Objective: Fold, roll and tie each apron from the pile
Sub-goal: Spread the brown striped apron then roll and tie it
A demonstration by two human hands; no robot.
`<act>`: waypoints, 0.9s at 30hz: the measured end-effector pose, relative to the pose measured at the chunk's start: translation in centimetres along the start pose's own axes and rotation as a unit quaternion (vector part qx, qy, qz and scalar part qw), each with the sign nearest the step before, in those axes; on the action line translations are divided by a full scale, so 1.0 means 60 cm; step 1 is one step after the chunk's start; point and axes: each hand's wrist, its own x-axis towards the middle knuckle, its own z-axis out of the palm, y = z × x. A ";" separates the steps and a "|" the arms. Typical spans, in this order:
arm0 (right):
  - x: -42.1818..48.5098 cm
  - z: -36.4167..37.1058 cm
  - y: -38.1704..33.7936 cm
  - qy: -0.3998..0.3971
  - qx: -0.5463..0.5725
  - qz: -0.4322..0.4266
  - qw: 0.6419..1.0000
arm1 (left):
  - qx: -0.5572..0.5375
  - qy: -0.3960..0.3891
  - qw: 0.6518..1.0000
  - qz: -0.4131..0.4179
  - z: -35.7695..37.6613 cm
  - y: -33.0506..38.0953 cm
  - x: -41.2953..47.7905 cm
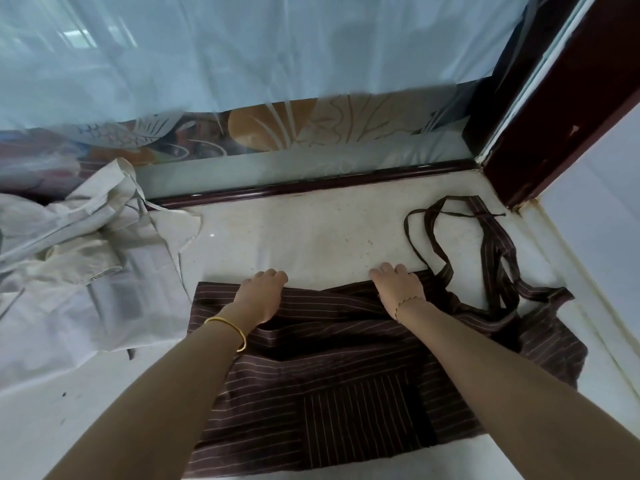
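Note:
A dark brown striped apron [332, 368] lies spread on the pale counter in front of me. Its far edge is bunched into a fold. My left hand [264, 293] grips that folded far edge near the left side, fingers curled over it. My right hand [398, 289] grips the same edge further right. The apron's straps [491, 244] trail loose toward the far right corner. A pile of cream aprons [79, 258] lies crumpled to the left, and its edge touches the brown apron's left side.
The counter [311, 233] ends at a dark wooden ledge [311, 185] below a window with a sheer curtain [242, 57]. A dark wooden frame post [554, 116] and a white wall close off the right side.

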 end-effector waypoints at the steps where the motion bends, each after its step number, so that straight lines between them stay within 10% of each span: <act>1: 0.002 0.004 -0.002 0.015 -0.016 -0.008 1.000 | 0.004 0.006 1.000 0.003 0.001 0.000 0.007; 7: 0.040 -0.026 0.003 0.158 0.020 0.006 0.987 | -0.049 -0.067 0.997 -0.002 -0.009 0.007 0.048; 14: 0.059 -0.031 0.010 0.252 0.093 0.041 0.962 | 0.131 -0.030 0.991 -0.012 -0.021 -0.011 0.058; 22: 0.044 -0.013 0.009 0.087 0.087 0.078 0.989 | -0.238 -0.127 0.957 -0.108 -0.059 -0.030 0.043; 27: 0.042 -0.011 0.004 0.040 0.127 0.067 0.989 | -0.207 -0.098 0.963 -0.143 -0.072 -0.028 0.046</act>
